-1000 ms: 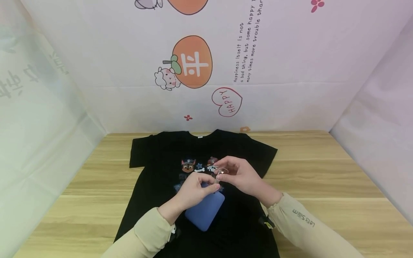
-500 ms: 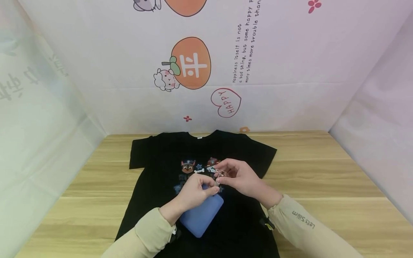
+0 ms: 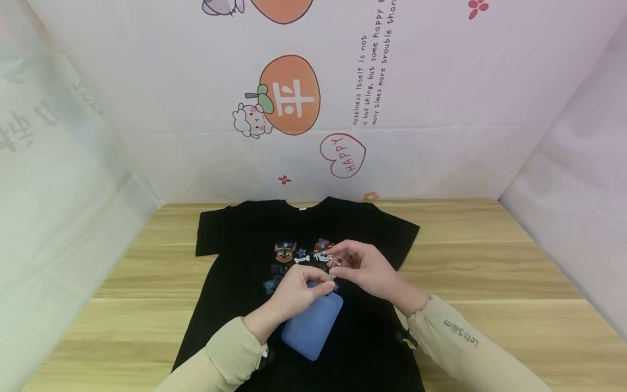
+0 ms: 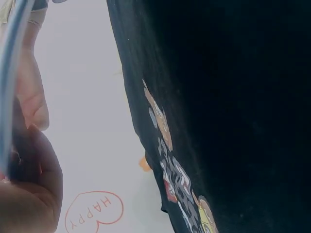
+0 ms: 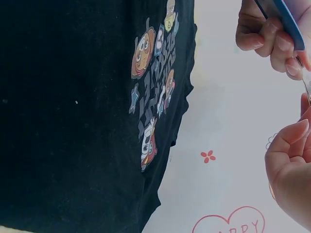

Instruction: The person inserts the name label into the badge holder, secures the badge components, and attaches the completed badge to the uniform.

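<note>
A flat blue rectangular case (image 3: 312,329) with rounded corners hangs tilted above the black T-shirt (image 3: 235,305) in the head view. My left hand (image 3: 297,291) pinches its top end between thumb and fingers. My right hand (image 3: 364,267) pinches a thin shiny metal piece (image 3: 338,262) just above, near a small clear tab (image 3: 331,277); its exact kind is too small to tell. From the right wrist, the case (image 5: 284,22) appears edge-on beside my left hand (image 5: 272,41), with my right hand (image 5: 291,165) below. In the left wrist view, the case's edge (image 4: 12,73) partly covers my left hand (image 4: 36,184).
The T-shirt with its cartoon print (image 3: 286,252) lies spread on a wood-grain table (image 3: 490,272). A white printed cloth (image 3: 416,158) stands behind it, and pale cloths (image 3: 73,152) flank both sides.
The blue case swings a little left and toward me, then back right. Both hands stay nearly in place, and the metal piece tilts slightly between the right fingers.
</note>
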A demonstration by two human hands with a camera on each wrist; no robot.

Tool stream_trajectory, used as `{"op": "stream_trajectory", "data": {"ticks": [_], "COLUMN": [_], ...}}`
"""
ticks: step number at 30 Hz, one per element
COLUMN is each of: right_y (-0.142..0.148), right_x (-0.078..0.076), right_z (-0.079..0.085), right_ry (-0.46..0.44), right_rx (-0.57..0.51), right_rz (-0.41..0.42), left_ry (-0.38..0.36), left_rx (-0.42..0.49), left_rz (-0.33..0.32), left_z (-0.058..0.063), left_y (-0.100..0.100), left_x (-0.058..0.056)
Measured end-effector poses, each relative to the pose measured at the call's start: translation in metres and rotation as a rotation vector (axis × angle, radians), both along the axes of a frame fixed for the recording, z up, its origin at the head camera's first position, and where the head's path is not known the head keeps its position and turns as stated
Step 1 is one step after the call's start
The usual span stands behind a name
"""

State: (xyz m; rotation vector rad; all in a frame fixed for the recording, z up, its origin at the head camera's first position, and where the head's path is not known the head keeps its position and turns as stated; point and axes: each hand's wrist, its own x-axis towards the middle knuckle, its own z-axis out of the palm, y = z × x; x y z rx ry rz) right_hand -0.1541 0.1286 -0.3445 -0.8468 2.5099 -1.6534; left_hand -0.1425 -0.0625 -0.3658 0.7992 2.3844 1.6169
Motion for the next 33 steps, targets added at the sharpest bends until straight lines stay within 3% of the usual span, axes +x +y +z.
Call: {"op": "stream_trajectory", "data": {"ticks": [13,24,28,33], "right_y": [0.004,0.007,0.012,0.016], "right_x": [-0.002,-0.002,-0.001,-0.002], "right_z": [0.0,-0.001,-0.001,-0.003], "right_ry": [0.028,0.046,0.058,0.152], "right_rx": [-0.003,-0.008,-0.002,-0.002], "right_rz": [-0.02,-0.037,-0.019,0.048], "left_ry": [-0.069,-0.03,-0.028,-0.029], "left_rx": [0.039,0.048,0.011,-0.003], "left_rz": [-0.009,-0.053,-0.04,-0.037], "left_z": [-0.006,-0.003,-0.002,-0.002], "left_y": [-0.001,-0.001,-0.001,-0.001], "left_x": [-0.004,-0.003,-0.002,-0.002]}}
